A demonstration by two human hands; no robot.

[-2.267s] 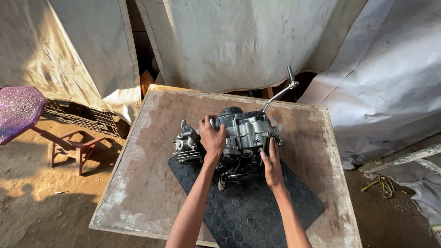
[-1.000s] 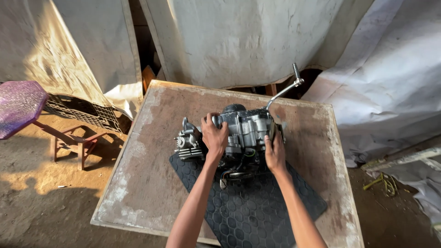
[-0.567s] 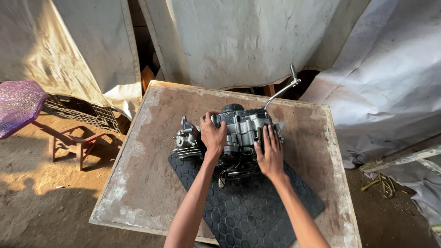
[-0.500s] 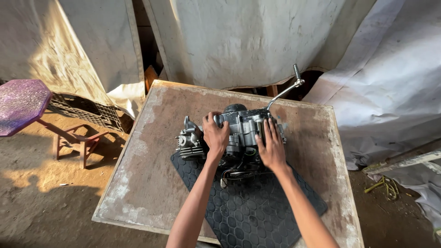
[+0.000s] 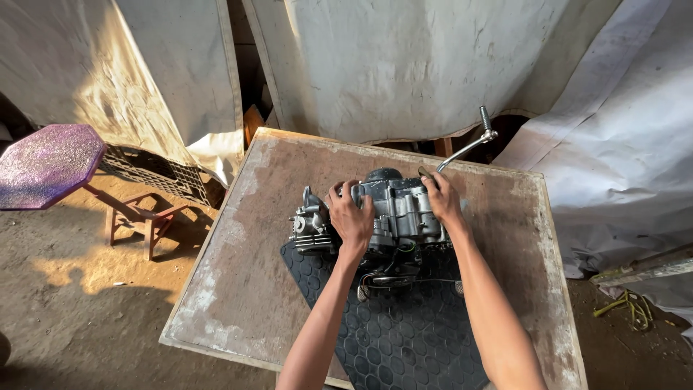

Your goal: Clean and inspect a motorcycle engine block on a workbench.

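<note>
Two hands: both grip the engine (image 5: 393, 217), fingers curled over its casing.
Left hand (image 5: 351, 219): clamped on the near-left side, unmoved.
Right hand (image 5: 442, 200): shifted from the near edge up to the top right, by the kick lever (image 5: 465, 144).
Engine: half on the black mat (image 5: 404, 332), mid-table (image 5: 238, 245).
Meaning: grip reset, likely for turning it.
</note>
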